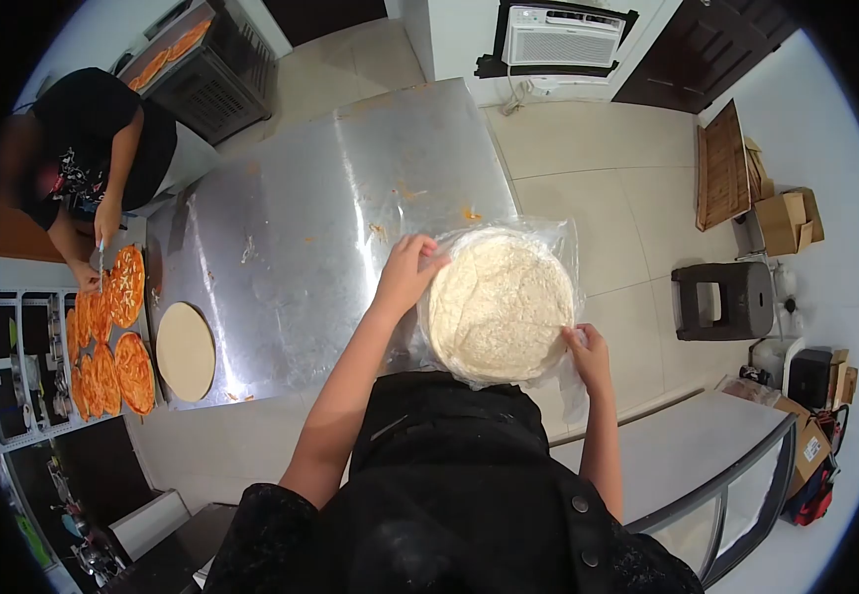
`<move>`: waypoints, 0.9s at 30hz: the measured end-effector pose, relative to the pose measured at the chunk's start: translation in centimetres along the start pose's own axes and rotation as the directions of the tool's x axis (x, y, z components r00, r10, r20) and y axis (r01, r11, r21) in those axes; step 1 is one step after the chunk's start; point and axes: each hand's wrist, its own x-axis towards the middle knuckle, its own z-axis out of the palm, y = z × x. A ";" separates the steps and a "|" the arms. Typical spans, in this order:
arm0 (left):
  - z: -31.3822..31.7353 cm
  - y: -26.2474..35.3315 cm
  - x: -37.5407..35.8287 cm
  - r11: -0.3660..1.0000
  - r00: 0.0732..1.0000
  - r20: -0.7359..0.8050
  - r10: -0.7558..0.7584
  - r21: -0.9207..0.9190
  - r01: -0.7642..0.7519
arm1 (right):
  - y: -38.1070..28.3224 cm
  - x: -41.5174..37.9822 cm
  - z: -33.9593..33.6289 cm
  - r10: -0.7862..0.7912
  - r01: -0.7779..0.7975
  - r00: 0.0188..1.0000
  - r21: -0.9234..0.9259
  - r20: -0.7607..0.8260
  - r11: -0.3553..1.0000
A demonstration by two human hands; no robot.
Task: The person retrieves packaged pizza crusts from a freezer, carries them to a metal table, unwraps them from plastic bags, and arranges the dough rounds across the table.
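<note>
A round, pale pizza base [501,302] with a lumpy, floury-looking surface lies in a clear plastic bag [566,243] right in front of my body, at the table's near right end. My left hand [412,275] pinches the bag at the upper left of the base, thumb against the rim. On the opposite side, my right hand [588,354] grips the bag at the base's lower right edge, fingers closed. Part of the bag hangs loose beneath that hand.
A steel table [281,218] with food scraps stretches left. On it sits a plain dough round [186,351], beside a tray of sauced pizzas [133,371]. Another person [93,158] works over those pizzas with a utensil. A dark stool [721,300] stands at right.
</note>
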 end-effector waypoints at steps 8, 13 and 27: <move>0.2 -0.2 -0.2 0.990 0.998 0.045 0.051 0.132 -0.056 | -0.9 -0.8 1.5 -0.054 0.093 0.908 0.074 -0.416 0.993; -1.5 1.5 0.1 0.995 0.996 -0.040 0.085 0.051 -0.083 | -3.6 -0.1 0.5 -0.269 0.293 0.848 -0.019 -0.457 0.956; 2.6 -3.1 -0.7 -0.056 0.905 0.135 -0.405 -0.991 0.123 | -4.6 3.9 0.7 -0.342 0.329 0.925 -0.102 -0.165 0.939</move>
